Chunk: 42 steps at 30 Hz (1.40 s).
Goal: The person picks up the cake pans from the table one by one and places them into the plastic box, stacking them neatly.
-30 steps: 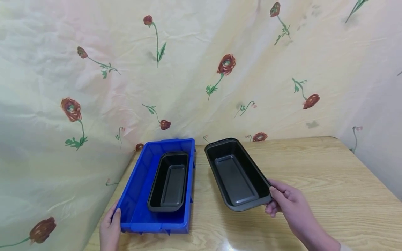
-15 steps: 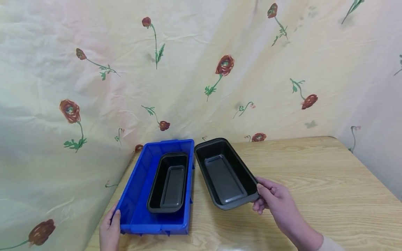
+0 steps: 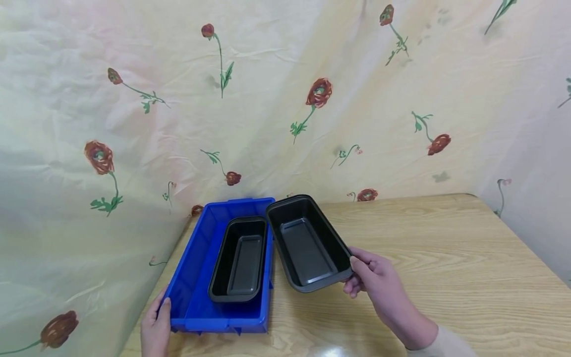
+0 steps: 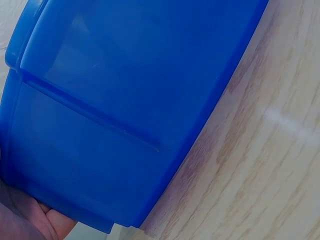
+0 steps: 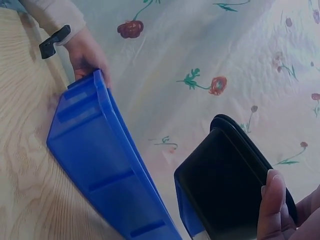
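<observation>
A blue plastic bin (image 3: 189, 282) sits on the left of the table, and one dark loaf pan (image 3: 245, 265) lies inside it along the right wall. My left hand (image 3: 156, 322) grips the bin's near left corner, thumb over the rim. With my right hand (image 3: 376, 280) I pinch the near right corner of a second dark loaf pan (image 3: 308, 248), held tilted above the table. Its far left corner overlaps the bin's right rim in the head view; whether they touch I cannot tell. The right wrist view shows this pan's dark outer side (image 5: 225, 185).
The wood-grain table (image 3: 446, 258) extends to the right of the bin. A floral cloth (image 3: 267, 99) hangs behind the table and down its left side. A pale wall or cloth (image 3: 535, 208) borders the right side.
My right hand has carried the second loaf pan leftward, from apart from the bin to its right rim. The left hand, the bin and the pan inside have stayed in place.
</observation>
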Motion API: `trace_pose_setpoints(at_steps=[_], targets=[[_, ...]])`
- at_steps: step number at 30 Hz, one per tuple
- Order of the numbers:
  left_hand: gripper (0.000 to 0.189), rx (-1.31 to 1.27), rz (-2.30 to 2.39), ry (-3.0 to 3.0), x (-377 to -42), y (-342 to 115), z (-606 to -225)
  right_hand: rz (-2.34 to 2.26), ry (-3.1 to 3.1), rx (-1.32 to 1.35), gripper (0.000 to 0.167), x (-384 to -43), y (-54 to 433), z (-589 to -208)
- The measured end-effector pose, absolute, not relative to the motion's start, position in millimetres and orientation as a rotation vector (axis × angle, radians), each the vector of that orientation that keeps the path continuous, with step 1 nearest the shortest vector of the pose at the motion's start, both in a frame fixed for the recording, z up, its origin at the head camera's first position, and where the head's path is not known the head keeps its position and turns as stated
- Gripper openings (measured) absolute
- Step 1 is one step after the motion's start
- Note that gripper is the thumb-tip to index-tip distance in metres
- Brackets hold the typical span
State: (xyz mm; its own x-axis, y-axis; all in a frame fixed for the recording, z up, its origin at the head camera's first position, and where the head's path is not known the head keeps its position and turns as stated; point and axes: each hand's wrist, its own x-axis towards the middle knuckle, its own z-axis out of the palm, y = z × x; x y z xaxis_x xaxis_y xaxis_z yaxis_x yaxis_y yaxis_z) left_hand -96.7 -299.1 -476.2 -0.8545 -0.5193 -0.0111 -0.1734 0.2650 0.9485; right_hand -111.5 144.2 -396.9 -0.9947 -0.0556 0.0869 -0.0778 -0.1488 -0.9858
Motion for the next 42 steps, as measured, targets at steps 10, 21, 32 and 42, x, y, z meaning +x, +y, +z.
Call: trace_pose_setpoints(at_steps=[10,21,32,42], targets=[[0.052,0.639,-1.63,-2.257,-97.3,-299.3,-475.6,2.405,-2.012,0.165,0.042,-114.5,131.2,-395.5],[0.053,0.655,-1.641,-2.254,-98.0,-299.4,-476.9,2.462,-1.968,0.188,0.042,-118.8,112.4,-391.7],[0.052,0.639,-1.638,-2.242,-96.8,-299.1,-476.8,2.542,-1.937,0.207,0.045,-123.1,91.1,-395.0],[0.056,0.674,-1.719,-2.252,-100.2,-301.1,-476.3,2.592,-1.918,0.301,0.047,-126.0,71.3,-399.8]])
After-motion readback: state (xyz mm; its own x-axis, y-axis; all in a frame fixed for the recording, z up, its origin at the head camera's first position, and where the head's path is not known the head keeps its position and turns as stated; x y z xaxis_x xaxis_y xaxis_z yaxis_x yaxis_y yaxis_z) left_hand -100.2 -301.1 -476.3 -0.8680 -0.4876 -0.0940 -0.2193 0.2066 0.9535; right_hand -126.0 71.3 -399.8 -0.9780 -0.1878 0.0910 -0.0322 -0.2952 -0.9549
